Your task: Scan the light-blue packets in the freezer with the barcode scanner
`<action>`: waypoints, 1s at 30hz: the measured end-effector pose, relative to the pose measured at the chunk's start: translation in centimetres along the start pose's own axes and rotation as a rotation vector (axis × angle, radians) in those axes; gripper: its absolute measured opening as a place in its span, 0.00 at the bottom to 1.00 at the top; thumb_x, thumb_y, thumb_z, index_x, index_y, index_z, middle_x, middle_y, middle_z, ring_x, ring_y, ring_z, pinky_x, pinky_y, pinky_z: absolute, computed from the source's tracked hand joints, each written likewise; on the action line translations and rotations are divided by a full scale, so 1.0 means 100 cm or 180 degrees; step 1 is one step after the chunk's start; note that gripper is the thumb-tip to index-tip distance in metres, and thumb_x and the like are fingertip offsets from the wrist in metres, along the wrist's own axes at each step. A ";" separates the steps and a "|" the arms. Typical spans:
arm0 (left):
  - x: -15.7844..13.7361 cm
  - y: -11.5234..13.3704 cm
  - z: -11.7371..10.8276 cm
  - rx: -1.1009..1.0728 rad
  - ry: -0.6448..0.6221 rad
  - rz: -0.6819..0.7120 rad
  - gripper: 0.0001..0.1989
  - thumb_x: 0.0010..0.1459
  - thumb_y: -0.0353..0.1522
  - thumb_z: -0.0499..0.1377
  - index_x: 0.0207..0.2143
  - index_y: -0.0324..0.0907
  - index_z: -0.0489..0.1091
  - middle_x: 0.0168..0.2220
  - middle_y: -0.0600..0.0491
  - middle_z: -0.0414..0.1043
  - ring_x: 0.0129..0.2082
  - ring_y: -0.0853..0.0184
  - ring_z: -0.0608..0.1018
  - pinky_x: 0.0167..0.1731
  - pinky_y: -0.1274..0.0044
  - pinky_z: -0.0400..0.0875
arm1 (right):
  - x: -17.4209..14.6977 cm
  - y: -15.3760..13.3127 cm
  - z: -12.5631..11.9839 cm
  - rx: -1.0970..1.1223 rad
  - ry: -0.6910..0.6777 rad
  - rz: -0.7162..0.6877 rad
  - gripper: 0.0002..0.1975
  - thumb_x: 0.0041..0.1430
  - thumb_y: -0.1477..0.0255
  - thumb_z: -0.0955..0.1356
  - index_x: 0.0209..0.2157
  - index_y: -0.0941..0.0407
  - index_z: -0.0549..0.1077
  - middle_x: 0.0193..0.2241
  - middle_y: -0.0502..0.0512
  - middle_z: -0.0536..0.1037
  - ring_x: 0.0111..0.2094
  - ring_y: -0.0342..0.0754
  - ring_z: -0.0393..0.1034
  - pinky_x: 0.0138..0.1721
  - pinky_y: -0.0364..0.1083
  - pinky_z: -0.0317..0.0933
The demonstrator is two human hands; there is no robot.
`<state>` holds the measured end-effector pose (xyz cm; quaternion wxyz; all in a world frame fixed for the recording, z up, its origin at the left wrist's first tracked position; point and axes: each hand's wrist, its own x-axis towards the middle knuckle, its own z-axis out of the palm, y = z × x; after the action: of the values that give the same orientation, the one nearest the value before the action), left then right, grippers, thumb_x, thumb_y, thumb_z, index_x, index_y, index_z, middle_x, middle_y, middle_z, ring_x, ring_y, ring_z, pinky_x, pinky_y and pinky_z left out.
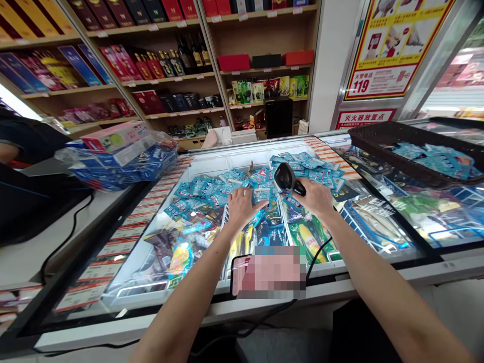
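Note:
A black handheld barcode scanner (284,176) is gripped in my right hand (316,199), its head tilted to the left over the freezer. My left hand (240,205) is palm down with its thumb stretched out toward the right. Its fingers spread over the small blue packets (206,187) on the freezer's glass top; whether the fingertips press on one I cannot tell. One blue packet (261,194) lies just right of that hand, below the scanner. More blue packets (298,161) are heaped behind the scanner.
A smartphone (239,276), partly blurred, lies at the freezer's front edge. The scanner's black cord (319,252) runs past it. A dark basket (416,164) of blue packets stands at right. Plastic-wrapped boxes (121,154) sit at left, near another person's arm (9,151).

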<state>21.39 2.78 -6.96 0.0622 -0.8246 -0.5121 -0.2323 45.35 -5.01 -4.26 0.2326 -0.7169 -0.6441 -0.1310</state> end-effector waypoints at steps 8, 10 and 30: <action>0.001 -0.020 -0.002 -0.1300 0.0022 -0.0145 0.36 0.57 0.47 0.56 0.63 0.48 0.48 0.58 0.45 0.64 0.53 0.55 0.70 0.50 0.63 0.65 | -0.004 -0.008 0.002 -0.0065 -0.0026 -0.0269 0.22 0.58 0.56 0.63 0.51 0.49 0.70 0.35 0.54 0.79 0.33 0.51 0.72 0.30 0.45 0.54; 0.001 -0.024 -0.001 -0.1547 0.0090 -0.0140 0.35 0.59 0.44 0.54 0.64 0.50 0.44 0.62 0.46 0.58 0.55 0.57 0.70 0.50 0.66 0.67 | -0.005 -0.010 0.001 -0.0048 -0.0071 -0.0324 0.22 0.58 0.55 0.64 0.51 0.49 0.70 0.37 0.54 0.79 0.34 0.51 0.72 0.31 0.45 0.54; 0.003 -0.031 -0.001 -0.2340 0.0607 -0.0689 0.26 0.57 0.35 0.57 0.58 0.46 0.57 0.54 0.48 0.68 0.50 0.60 0.73 0.46 0.69 0.67 | 0.000 -0.032 -0.011 -0.0230 0.0376 -0.1180 0.22 0.59 0.60 0.64 0.53 0.52 0.69 0.34 0.53 0.79 0.31 0.48 0.72 0.28 0.44 0.50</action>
<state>18.81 4.45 -7.11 -0.2148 -0.7079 -0.4707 -0.4809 42.37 -5.41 -2.81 0.2160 -0.5849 -0.7452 -0.2365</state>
